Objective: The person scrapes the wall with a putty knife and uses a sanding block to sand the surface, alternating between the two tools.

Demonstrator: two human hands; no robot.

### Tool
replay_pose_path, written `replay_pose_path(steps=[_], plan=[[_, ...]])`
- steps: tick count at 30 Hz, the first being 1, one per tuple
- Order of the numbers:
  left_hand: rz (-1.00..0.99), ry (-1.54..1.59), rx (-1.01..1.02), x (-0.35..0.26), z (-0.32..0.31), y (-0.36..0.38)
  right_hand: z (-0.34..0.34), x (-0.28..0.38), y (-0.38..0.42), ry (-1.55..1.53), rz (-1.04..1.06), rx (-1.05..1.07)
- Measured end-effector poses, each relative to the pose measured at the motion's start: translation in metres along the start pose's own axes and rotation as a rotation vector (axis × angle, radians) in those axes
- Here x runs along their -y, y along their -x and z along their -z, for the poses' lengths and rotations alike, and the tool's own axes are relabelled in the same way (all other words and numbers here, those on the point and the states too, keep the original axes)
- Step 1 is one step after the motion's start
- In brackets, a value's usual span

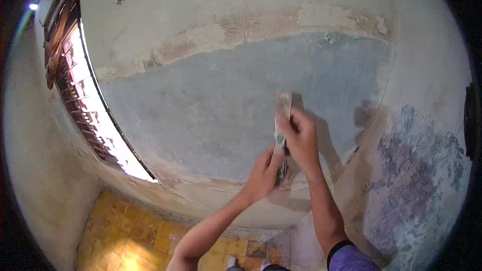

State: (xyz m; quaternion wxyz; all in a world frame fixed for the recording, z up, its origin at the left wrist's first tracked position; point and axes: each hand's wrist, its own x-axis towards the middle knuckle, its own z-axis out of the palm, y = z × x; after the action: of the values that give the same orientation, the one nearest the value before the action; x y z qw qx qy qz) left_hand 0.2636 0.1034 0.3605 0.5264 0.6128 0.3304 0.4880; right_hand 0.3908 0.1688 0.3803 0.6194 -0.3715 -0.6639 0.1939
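In front of the wall, both of my hands close around a long, narrow scraper [282,101] held upright, its flat, plaster-smeared blade pointing up. My right hand [304,133] grips it just below the blade. Lower down, my left hand [262,174] has its fingers wrapped round the handle part, which is pale and spotted, with a dark lower end. Behind the blade is a broad blue-grey patch of wall [201,105], and the tool's shadow falls beside it. My palms and fingers hide some of the scraper's middle.
A strip of exposed, flaking plaster [241,27] borders the patch above. On the left is a bright barred window [95,115]. The right wall has a mottled purple-blue area [411,180]. Below lies a yellow tiled floor [125,226], with my feet at the bottom edge.
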Motion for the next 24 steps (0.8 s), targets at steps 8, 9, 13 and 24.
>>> replay_pose_path(steps=[8,9,13,24], plan=[[-0.251,-0.004,-0.028,-0.045,0.009,-0.061,-0.011,0.076,-0.073,-0.211,-0.034,-0.039],[-0.245,-0.006,-0.041,-0.051,0.008,-0.062,-0.01,0.078,-0.078,-0.202,-0.044,-0.032],[-0.143,-0.002,-0.077,-0.064,0.009,-0.06,-0.013,0.072,-0.09,-0.195,-0.156,0.001],[-0.153,-0.18,-0.103,-0.063,0.017,-0.067,-0.029,0.067,-0.094,-0.214,-0.15,-0.129]])
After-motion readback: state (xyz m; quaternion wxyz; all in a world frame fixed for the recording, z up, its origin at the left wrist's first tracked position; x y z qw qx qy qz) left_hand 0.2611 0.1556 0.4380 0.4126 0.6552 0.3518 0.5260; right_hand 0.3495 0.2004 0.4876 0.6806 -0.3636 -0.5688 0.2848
